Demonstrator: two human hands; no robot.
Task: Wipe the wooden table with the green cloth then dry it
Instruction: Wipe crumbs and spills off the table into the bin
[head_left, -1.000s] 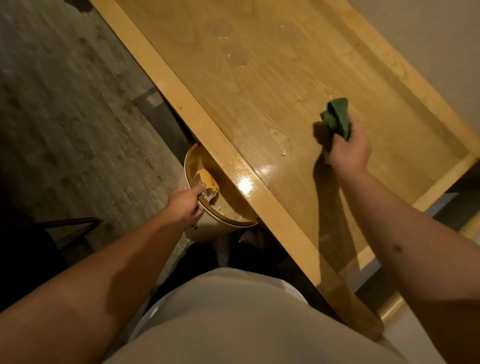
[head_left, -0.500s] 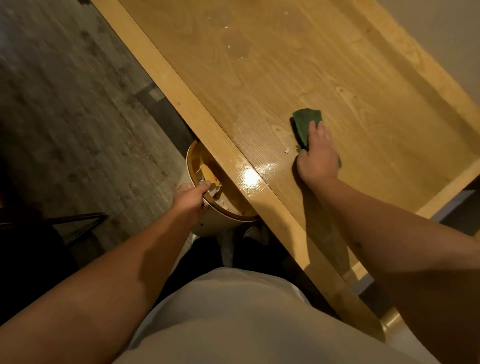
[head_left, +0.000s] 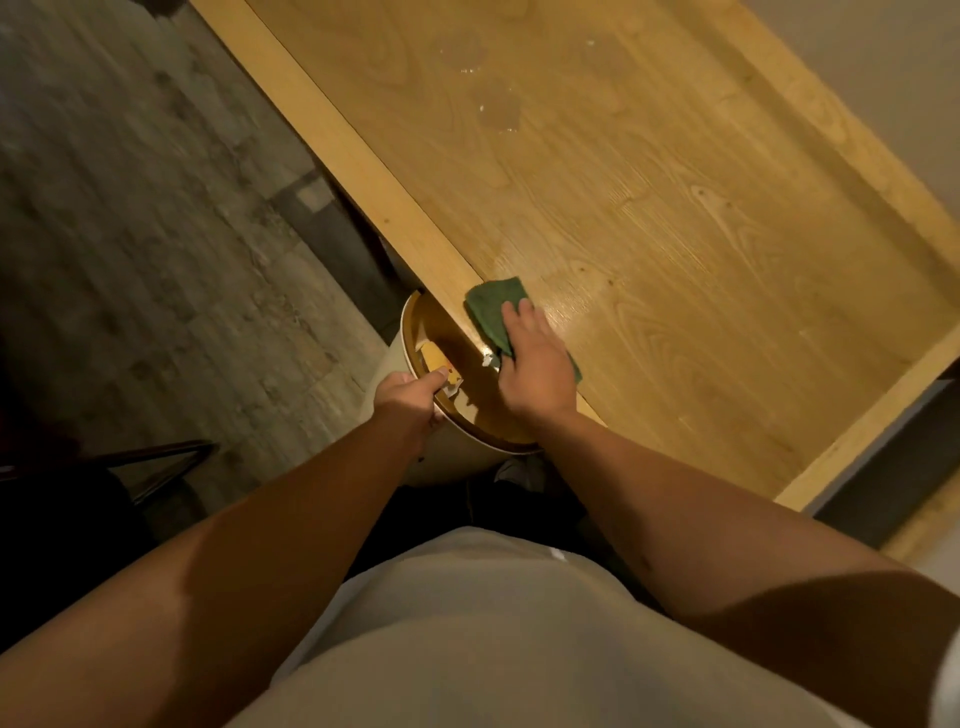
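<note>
The wooden table (head_left: 649, 218) runs diagonally from the top middle to the right. My right hand (head_left: 535, 369) lies flat on the green cloth (head_left: 493, 309), pressing it onto the table's near edge. A small white scrap (head_left: 488, 359) sits at the edge just beside that hand. My left hand (head_left: 410, 397) grips the rim of a cream bin (head_left: 457, 447) held just below the table edge. The bin holds bits of paper rubbish.
Wet patches (head_left: 496, 106) glisten on the far part of the tabletop. A raised wooden lip (head_left: 862, 415) borders the table at the right. Grey plank floor (head_left: 130, 234) lies to the left, and a dark chair frame (head_left: 156, 462) stands at the lower left.
My right hand has come down from a raised position and swept the cloth across the table to the near edge above the bin. My left hand has kept its hold on the bin.
</note>
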